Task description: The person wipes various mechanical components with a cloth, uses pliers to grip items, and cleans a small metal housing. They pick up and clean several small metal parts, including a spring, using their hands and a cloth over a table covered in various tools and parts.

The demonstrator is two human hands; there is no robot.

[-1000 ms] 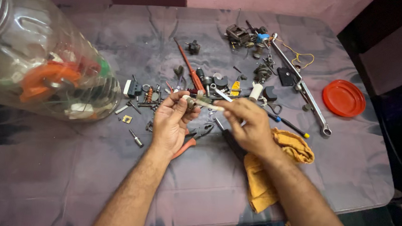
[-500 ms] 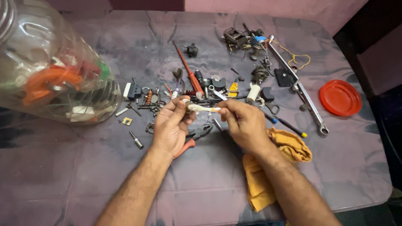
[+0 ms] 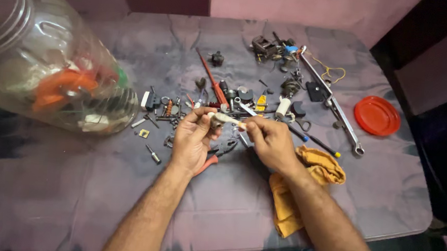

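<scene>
So there's a table (image 3: 74, 204) with a greyish purple cloth, and a big clear plastic jar (image 3: 46, 63) lying on its side at the left, stuffed with orange and white bits. A long wrench (image 3: 333, 106) lies on the right near a red lid (image 3: 376, 115), and a yellow rag (image 3: 307, 190) sits under the right forearm. Loose small tools and parts are scattered all over the middle.

Both hands are up just over that pile. The left hand (image 3: 194, 139) has its fingers pinched shut on one end of a small pale tool (image 3: 226, 120), the right hand (image 3: 269, 141) pinches the other end. The tool runs level between them, held off the table.
</scene>
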